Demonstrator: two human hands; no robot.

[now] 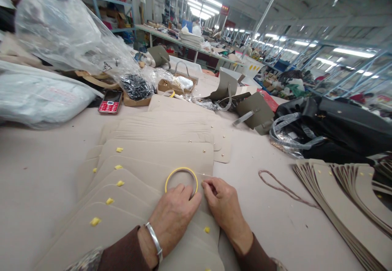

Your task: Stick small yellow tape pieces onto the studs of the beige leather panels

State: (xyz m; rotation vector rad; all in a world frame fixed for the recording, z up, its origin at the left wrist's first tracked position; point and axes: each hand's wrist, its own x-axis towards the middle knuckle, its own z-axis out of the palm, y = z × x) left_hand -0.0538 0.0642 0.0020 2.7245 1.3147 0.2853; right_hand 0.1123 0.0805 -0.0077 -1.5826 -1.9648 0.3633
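A fanned row of beige leather panels (159, 152) lies on the table, each with a small yellow tape piece (119, 149) on its left side. My left hand (174, 211), with a silver bracelet on the wrist, rests on the nearest panels and its fingers are closed on a yellow tape roll (181, 172). My right hand (222, 203) lies beside it, fingertips pinched at the panel's right edge next to the roll. What the right fingers pinch is too small to make out.
A second fan of beige panels (346, 197) lies at the right, with a brown cord loop (281, 187) between the stacks. A red phone (110, 101), plastic bags (61, 30), a box of hardware (174, 85), grey-green bag parts (254, 111) and black bags (343, 128) crowd the far side.
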